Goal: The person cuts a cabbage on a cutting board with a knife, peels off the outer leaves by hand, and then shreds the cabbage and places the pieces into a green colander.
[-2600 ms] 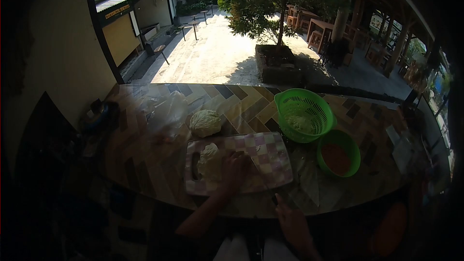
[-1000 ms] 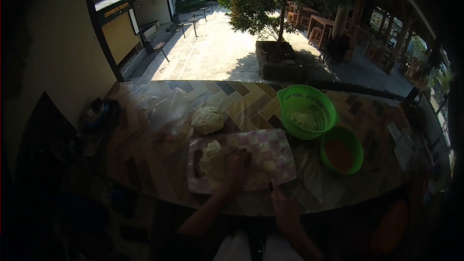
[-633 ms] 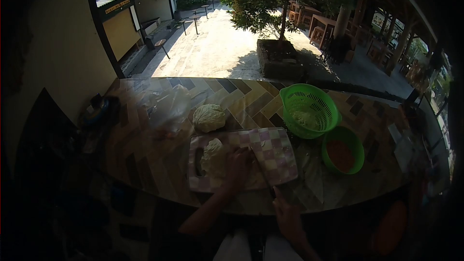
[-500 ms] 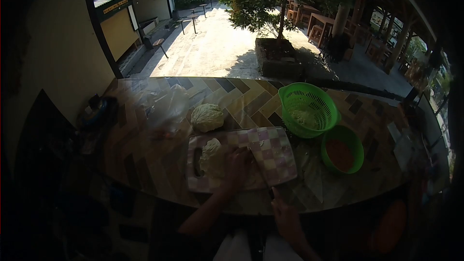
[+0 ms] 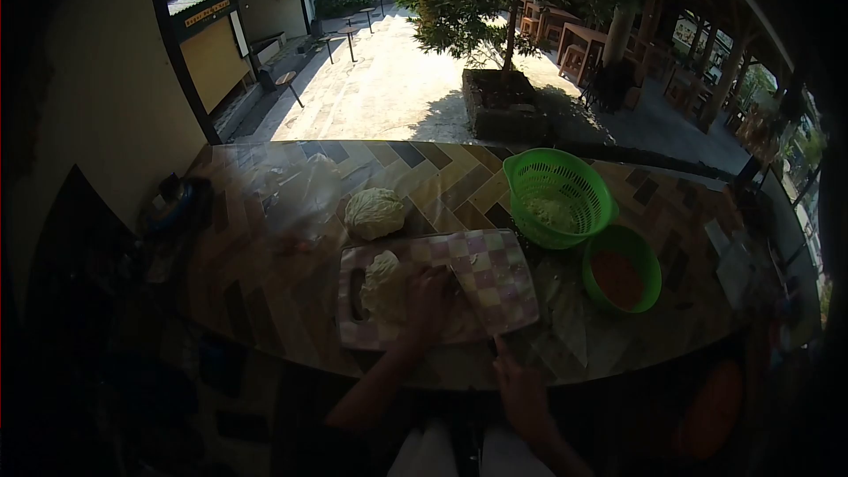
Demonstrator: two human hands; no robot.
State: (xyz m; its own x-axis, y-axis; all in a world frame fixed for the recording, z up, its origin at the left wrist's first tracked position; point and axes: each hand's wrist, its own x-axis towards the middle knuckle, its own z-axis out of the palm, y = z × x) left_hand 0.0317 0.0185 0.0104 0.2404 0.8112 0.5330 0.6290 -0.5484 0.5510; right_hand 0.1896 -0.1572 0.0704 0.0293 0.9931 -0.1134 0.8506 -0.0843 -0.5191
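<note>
A checkered cutting board [image 5: 512,278] lies on the table before me, with a cut piece of pale cabbage [image 5: 380,276] on its left part. My left hand [image 5: 428,305] presses down on the board at the cabbage's right side, its fingers curled over what it steadies; shadow hides the fingertips. Below the board's lower edge, my right hand [image 5: 521,380] is closed round the handle of a knife [image 5: 475,307]. The blade slants up and left across the board, its tip beside my left fingers. Just behind the board sits another cabbage [image 5: 374,214].
A green colander [image 5: 517,178] holding pale shreds stands at the board's back right. Next to it is a green bowl [image 5: 652,278] with orange contents. Clear plastic bags [image 5: 309,185] lie at the back left. Beyond the table are a tree planter [image 5: 503,110] and a paved yard.
The whole view has shifted slightly. Both hands keep nearly the same places, and the knife stays at a similar slant beside my left fingers.
</note>
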